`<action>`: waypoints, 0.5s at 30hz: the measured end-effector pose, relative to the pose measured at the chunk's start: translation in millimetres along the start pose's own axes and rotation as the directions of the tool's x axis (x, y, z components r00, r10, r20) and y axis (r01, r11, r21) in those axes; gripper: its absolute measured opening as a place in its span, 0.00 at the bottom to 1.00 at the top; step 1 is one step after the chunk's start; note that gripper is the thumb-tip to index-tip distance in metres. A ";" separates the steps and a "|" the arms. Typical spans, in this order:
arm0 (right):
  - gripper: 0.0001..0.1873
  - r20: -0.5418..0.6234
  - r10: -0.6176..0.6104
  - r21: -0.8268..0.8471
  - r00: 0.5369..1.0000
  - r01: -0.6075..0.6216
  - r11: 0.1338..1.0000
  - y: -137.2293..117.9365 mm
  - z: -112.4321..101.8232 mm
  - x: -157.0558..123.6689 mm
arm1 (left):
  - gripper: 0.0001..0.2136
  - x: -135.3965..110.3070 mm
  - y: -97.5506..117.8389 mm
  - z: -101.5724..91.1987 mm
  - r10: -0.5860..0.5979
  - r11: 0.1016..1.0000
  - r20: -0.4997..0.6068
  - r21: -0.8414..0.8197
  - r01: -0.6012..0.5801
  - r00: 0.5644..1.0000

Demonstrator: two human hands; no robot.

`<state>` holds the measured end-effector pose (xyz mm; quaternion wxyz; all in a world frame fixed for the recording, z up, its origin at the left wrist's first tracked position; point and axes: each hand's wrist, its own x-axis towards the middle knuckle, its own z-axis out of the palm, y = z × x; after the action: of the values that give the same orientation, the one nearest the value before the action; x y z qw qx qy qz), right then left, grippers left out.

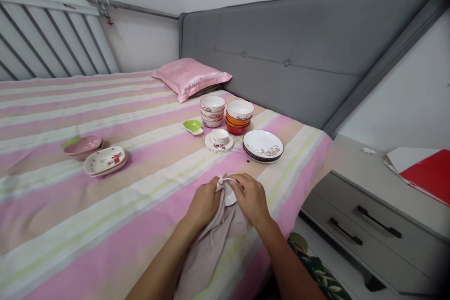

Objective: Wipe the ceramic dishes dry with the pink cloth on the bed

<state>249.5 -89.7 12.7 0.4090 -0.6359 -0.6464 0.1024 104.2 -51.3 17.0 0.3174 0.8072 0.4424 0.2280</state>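
A small white dish (230,195) is held between my two hands above the striped bedspread. My left hand (206,200) is closed on a pale pink cloth (213,248), bunched against the dish's left rim. The cloth hangs down toward me onto the bed. My right hand (253,197) grips the dish's right rim, thumb toward its inside. Just beyond my hands sit a stack of small white dishes (220,135) on floral plates (219,148), and larger dark-rimmed plates (263,144).
Stacked white bowls (213,108) and a stack with orange and red bowls (239,122) stand farther back, beside a green leaf-shaped dish (193,126). Oval pink dishes (84,145) and rectangular patterned dishes (106,161) lie left. A pink pillow (191,77) and drawer cabinet (372,215) flank the bed area.
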 end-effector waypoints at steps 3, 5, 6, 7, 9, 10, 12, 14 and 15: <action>0.12 -0.029 0.001 -0.004 1.000 -0.001 1.000 -0.6 2.3 -1.1 | 0.07 0.4 0.7 -1.4 0.000 1.000 -0.030 -0.029 -0.001 1.000; 0.12 -0.057 0.017 0.004 0.998 -0.017 1.000 -2.2 3.3 -1.5 | 0.07 1.1 0.4 -2.3 -0.004 0.998 -0.051 -0.058 0.001 0.999; 0.11 -0.069 0.034 0.015 0.997 -0.033 0.999 -3.2 3.8 -1.7 | 0.07 1.5 0.1 -2.5 -0.007 0.997 -0.060 -0.075 0.002 0.998; 0.11 -0.076 0.059 0.033 0.995 -0.057 0.998 -4.3 4.3 -2.0 | 0.07 1.9 -0.3 -2.7 -0.012 0.996 -0.068 -0.091 0.006 0.998; 0.10 -0.062 0.139 0.103 0.988 -0.132 0.986 -6.4 6.5 -2.9 | 0.07 2.7 -1.2 -2.6 -0.027 0.993 -0.087 -0.121 0.016 0.996; 0.10 -0.035 0.187 0.160 0.982 -0.179 0.971 -7.2 8.5 -3.7 | 0.07 3.1 -1.7 -2.6 -0.035 0.991 -0.096 -0.135 0.022 0.995; 0.09 0.046 0.272 0.304 0.961 -0.272 0.913 -8.3 14.3 -5.4 | 0.07 3.8 -3.0 -2.5 -0.051 0.986 -0.113 -0.161 0.032 0.992; 0.09 0.121 0.332 0.438 0.935 -0.351 0.828 -8.4 21.3 -6.8 | 0.08 4.4 -4.4 -2.8 -0.062 0.983 -0.129 -0.182 0.038 0.990; 0.09 0.151 0.353 0.487 0.924 -0.380 0.787 -8.1 24.3 -7.2 | 0.08 4.8 -5.2 -3.1 -0.066 0.981 -0.136 -0.190 0.040 0.988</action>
<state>226.4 -88.2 -0.6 0.5170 -0.6160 -0.4712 0.3623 101.7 -44.1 15.9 0.3653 0.7436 0.4619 0.3167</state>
